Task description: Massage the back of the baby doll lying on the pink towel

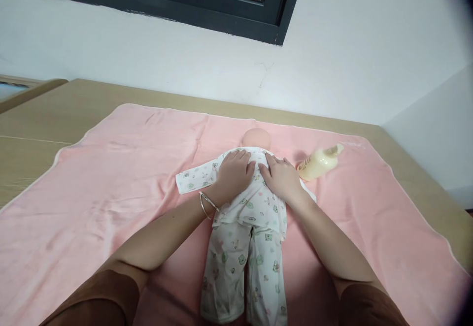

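A baby doll [255, 139] lies on a pink blanket [140, 158], its smooth round head away from me and no face showing. It wears a white top [247, 205] and white trousers [227, 272], both printed with small green and pink figures. My left hand [234, 173] rests flat on the left of the upper body, fingers stretched towards the head. On the right side of the upper body lies my right hand [283, 177], also flat, its fingers extended. The two thumbs almost meet in the middle. One doll sleeve reaches out left; the other is partly hidden under my right arm.
A pale yellow bottle [318, 162] with a pump-like top stands just right of the doll, close to my right hand. The blanket covers a wooden table [99, 94]. Behind rise a white wall [207, 65] and a dark window frame [221, 13].
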Demonstrator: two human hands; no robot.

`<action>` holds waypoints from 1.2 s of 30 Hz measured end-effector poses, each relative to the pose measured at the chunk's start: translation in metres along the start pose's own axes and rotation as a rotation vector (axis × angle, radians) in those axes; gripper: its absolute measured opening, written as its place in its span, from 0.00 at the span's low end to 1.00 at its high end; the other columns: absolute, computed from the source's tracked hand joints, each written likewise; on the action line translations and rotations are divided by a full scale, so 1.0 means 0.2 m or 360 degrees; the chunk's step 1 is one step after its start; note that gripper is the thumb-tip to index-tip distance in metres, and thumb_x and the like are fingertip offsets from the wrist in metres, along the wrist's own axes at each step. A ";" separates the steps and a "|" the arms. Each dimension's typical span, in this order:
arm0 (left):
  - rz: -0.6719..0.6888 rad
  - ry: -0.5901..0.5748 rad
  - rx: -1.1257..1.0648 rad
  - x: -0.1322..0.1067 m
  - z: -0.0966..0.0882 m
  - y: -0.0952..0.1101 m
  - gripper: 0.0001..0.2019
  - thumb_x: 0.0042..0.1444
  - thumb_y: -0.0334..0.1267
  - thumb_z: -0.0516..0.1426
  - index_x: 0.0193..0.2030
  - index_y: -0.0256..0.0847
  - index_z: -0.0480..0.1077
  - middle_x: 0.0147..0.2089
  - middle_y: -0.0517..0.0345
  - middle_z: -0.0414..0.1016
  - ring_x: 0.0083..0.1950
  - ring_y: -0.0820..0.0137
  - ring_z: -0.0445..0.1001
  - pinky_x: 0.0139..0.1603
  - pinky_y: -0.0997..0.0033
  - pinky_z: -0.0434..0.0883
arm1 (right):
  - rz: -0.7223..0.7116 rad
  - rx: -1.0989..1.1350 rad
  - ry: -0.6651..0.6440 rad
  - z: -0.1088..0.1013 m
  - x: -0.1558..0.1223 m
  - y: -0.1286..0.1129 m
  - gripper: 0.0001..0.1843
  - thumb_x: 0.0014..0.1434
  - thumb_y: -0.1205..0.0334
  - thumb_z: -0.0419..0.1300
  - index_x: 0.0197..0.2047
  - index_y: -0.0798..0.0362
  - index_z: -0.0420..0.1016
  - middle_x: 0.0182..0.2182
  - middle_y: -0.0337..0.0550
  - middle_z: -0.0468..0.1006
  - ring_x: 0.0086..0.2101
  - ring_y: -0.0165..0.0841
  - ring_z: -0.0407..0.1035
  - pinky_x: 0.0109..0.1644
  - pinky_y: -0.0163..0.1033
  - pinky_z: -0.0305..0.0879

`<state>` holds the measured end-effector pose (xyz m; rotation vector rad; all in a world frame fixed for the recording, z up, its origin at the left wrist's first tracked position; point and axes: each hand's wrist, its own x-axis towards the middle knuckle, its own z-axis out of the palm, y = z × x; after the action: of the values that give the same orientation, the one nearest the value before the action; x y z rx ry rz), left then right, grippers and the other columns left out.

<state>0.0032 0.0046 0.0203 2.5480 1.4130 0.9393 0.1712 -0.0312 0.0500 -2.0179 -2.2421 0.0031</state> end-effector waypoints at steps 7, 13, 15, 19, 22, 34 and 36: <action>-0.0034 -0.0019 0.0025 0.00 0.00 0.00 0.16 0.71 0.39 0.50 0.55 0.36 0.74 0.59 0.44 0.79 0.62 0.55 0.74 0.67 0.51 0.69 | 0.0009 -0.0048 0.0020 0.00 0.00 -0.01 0.29 0.75 0.51 0.41 0.69 0.60 0.64 0.56 0.57 0.80 0.53 0.46 0.75 0.64 0.48 0.55; -0.0059 -0.0069 0.0028 -0.01 -0.01 0.01 0.16 0.71 0.39 0.49 0.54 0.36 0.74 0.56 0.45 0.80 0.60 0.57 0.75 0.66 0.53 0.69 | 0.0005 -0.0076 0.0026 0.00 0.00 -0.01 0.29 0.75 0.51 0.41 0.68 0.61 0.65 0.54 0.57 0.81 0.51 0.46 0.76 0.62 0.48 0.58; -0.0067 -0.0078 0.0036 0.00 -0.01 0.01 0.16 0.71 0.39 0.49 0.54 0.36 0.74 0.56 0.45 0.80 0.60 0.57 0.75 0.65 0.53 0.69 | 0.0004 -0.0073 0.0027 0.00 0.00 -0.01 0.29 0.75 0.51 0.41 0.68 0.61 0.65 0.54 0.56 0.81 0.51 0.46 0.76 0.62 0.48 0.58; -0.0074 -0.0096 0.0053 0.00 -0.02 0.02 0.17 0.71 0.39 0.49 0.56 0.34 0.74 0.58 0.44 0.79 0.60 0.56 0.75 0.65 0.53 0.69 | 0.0012 -0.0091 0.0038 0.00 -0.01 -0.01 0.30 0.75 0.51 0.40 0.69 0.61 0.64 0.55 0.57 0.81 0.52 0.46 0.75 0.62 0.48 0.59; -0.0074 -0.0114 0.0065 0.00 -0.02 0.02 0.18 0.71 0.39 0.48 0.57 0.32 0.73 0.60 0.42 0.78 0.61 0.55 0.74 0.66 0.53 0.69 | 0.0067 -0.0159 0.0064 0.01 -0.03 -0.04 0.31 0.76 0.51 0.39 0.71 0.62 0.62 0.56 0.60 0.80 0.53 0.47 0.75 0.63 0.49 0.58; -0.0130 -0.0231 0.0051 0.00 -0.01 0.02 0.25 0.71 0.40 0.46 0.68 0.27 0.64 0.71 0.36 0.67 0.75 0.53 0.62 0.75 0.50 0.58 | 0.0074 -0.0079 -0.0011 0.03 -0.01 -0.02 0.32 0.76 0.53 0.38 0.71 0.64 0.61 0.64 0.64 0.72 0.63 0.50 0.67 0.67 0.54 0.55; -0.0116 -0.0269 0.0064 0.01 -0.02 0.01 0.25 0.72 0.40 0.46 0.68 0.27 0.64 0.71 0.36 0.68 0.74 0.53 0.63 0.75 0.49 0.59 | -0.0003 0.0010 -0.0021 0.02 0.00 0.00 0.31 0.76 0.54 0.39 0.73 0.63 0.58 0.67 0.62 0.69 0.66 0.49 0.63 0.69 0.52 0.54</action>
<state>0.0043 0.0040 0.0255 2.5160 1.4785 0.6737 0.1699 -0.0300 0.0457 -2.0185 -2.2489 0.0236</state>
